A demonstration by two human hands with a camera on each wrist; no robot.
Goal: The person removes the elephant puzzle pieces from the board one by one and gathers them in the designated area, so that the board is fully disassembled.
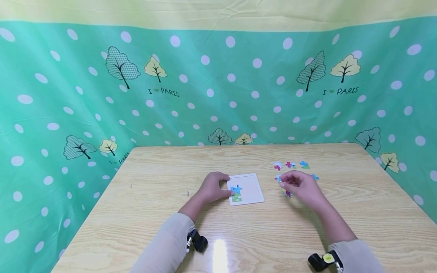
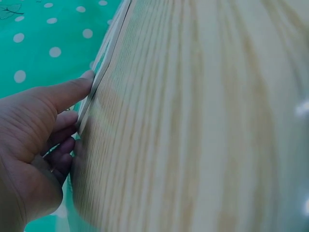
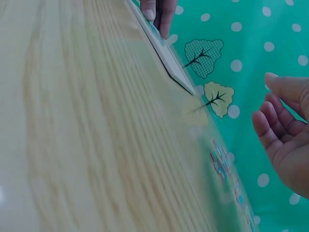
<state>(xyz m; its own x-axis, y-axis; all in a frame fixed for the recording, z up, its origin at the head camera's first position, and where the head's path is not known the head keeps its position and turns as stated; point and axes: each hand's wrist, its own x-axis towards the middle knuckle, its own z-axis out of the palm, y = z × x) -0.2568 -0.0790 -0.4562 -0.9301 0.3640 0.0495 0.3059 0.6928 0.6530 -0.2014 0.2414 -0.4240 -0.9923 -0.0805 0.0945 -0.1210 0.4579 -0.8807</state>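
Note:
A white square puzzle tray [image 1: 252,189] lies on the table. Joined jigsaw pieces [image 1: 236,196], blue and green, sit along its left side. My left hand [image 1: 213,187] holds the tray's left edge, thumb near the joined pieces and forefinger by the far corner. In the left wrist view the thumb lies on the tray's edge, with the other fingers curled beside it. My right hand [image 1: 303,186] hovers over loose jigsaw pieces [image 1: 288,193], partly hiding them. The right wrist view shows a gap between its thumb and loosely bent fingers, with nothing seen in it.
More loose pieces lie behind the right hand: a red and white one [image 1: 278,165], a pink one [image 1: 290,164], a blue and green one [image 1: 304,164] and a blue one [image 1: 315,177]. A tiny object [image 1: 187,193] lies left of the tray. A green dotted curtain [image 1: 191,94] surrounds the table.

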